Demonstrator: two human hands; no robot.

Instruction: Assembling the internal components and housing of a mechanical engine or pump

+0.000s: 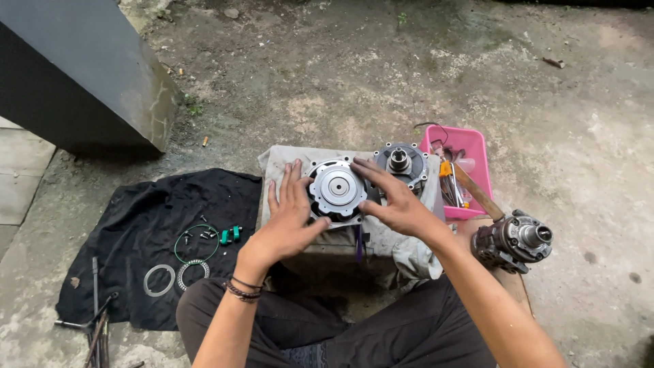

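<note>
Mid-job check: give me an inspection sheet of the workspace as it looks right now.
Surface: grey cloth over a low support on stained concrete ground.
Job's things: round metal disc assembly on the cloth; second housing behind it.
Clutter: pink tray of tools; black cloth with rings, green O-ring and small parts; another metal unit at right; rods on the ground.
Grippers: left hand and right hand flank the disc, fingers on its edges.
Cables: nothing seen.
Surroundings: dark slanted block.

Pink tray (477, 146), blk cloth (136, 225), silver disc (337, 189), green clips (230, 235).
</note>
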